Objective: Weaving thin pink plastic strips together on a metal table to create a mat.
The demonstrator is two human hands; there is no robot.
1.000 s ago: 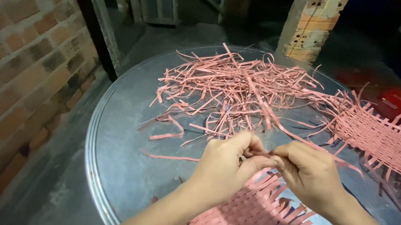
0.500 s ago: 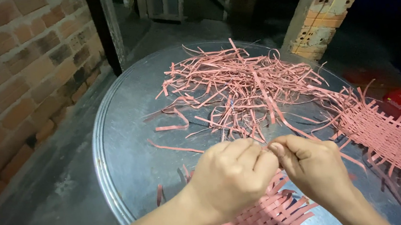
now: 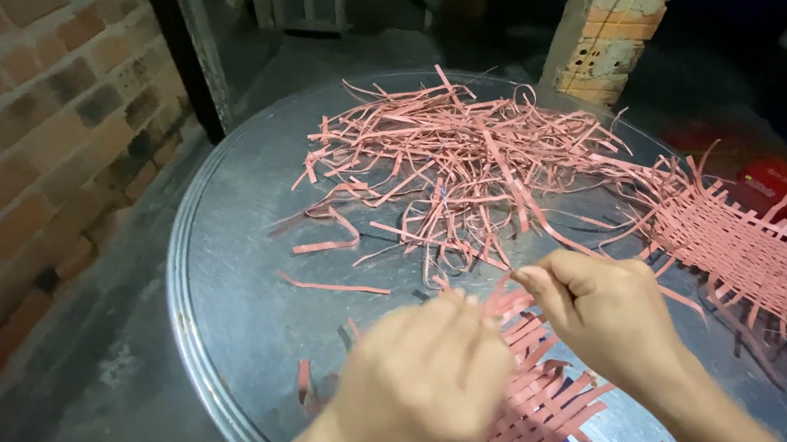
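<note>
Both hands [image 3: 517, 355] have parted slightly beside loose pink strips [image 3: 456, 160].

On the round surface [image 3: 225, 299] we see a heap of loose strips [image 3: 465, 158] toward the far side. A woven mat [image 3: 772, 247] lies at its right edge. Nearest us, a second woven piece [image 3: 543, 401] sits under our hands, left hand [image 3: 422, 386] beside right hand [image 3: 611, 310].

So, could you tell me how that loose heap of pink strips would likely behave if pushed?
The pile of pink strips looks thin and curled, so probably floppy and light. Being tangled, it would likely drag along in clumps. On the smooth metal tray it should slide easily.
</note>
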